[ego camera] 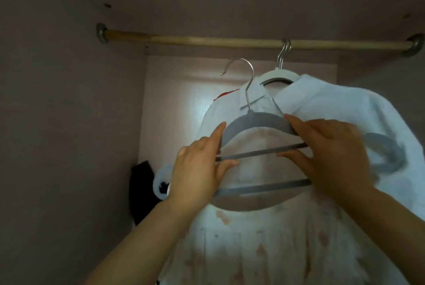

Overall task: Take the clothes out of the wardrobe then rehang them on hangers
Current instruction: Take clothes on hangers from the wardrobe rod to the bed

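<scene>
Both left grip (198, 171) and right grip (331, 155) hold grey hanger (257, 121).

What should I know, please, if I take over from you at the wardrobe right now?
Left hand and right hand both grip the grey hanger, its hook free of the rod.
The white shirt hangs on a white hanger on the rod, behind the grey hanger.
A black garment sits low at the left.
Left: take the shirt out and rehang it; nothing shows as finished.
</scene>
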`<act>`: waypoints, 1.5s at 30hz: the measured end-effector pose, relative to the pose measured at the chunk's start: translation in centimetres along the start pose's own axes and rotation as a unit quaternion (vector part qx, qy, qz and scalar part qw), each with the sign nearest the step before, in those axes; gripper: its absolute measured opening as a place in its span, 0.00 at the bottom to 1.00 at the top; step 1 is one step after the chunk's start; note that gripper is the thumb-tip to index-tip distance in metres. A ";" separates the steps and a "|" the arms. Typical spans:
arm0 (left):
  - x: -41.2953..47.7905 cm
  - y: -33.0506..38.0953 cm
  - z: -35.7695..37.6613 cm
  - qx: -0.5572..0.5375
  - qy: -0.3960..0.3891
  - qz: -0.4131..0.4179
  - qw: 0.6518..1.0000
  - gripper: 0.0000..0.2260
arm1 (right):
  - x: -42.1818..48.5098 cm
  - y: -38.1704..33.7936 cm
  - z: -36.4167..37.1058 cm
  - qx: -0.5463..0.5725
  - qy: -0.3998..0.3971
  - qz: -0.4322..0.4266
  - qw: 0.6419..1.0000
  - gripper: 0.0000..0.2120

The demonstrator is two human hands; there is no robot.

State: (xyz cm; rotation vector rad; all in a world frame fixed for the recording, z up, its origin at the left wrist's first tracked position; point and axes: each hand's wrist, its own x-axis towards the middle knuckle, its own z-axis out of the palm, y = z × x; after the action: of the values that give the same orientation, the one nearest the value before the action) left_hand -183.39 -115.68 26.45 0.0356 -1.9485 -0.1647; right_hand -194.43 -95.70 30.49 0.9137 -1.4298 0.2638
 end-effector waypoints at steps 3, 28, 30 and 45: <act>-3.1 0.4 -0.8 0.011 0.032 -0.004 0.999 0.32 | -1.2 -1.1 -0.8 0.027 0.012 -0.027 0.999 0.28; -25.0 18.1 -15.5 -0.221 -0.026 0.166 0.961 0.24 | -19.2 -16.8 -39.9 -0.138 -0.160 0.183 0.960 0.26; -26.0 20.9 -17.2 -0.237 -0.022 0.194 0.952 0.24 | -19.9 -17.7 -44.3 -0.176 -0.169 0.198 0.949 0.26; -38.5 45.8 -34.1 -0.465 -0.081 0.306 0.827 0.24 | -23.3 -29.0 -81.2 -0.391 -0.220 0.326 0.832 0.26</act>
State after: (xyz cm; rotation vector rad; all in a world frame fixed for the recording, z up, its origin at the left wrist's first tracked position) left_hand -134.99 -69.78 9.53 -1.2646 -1.7534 -0.6805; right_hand -120.18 -51.65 7.75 -0.2399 -2.0215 -0.0607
